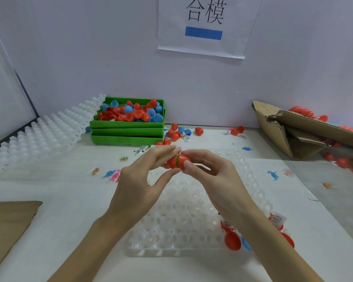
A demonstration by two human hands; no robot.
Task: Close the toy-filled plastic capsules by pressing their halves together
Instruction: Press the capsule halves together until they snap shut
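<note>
Held above the white tray [171, 231], the red capsule [177, 161] lies sideways between both grips, left hand [140, 180] and right hand [216, 180] each pinching one half, seam upright, so pressing runs inward.

Bin [126, 124] behind tray [183, 210].

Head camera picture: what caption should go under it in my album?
Both hands pinch a red plastic egg capsule above a white plastic egg tray.
</note>
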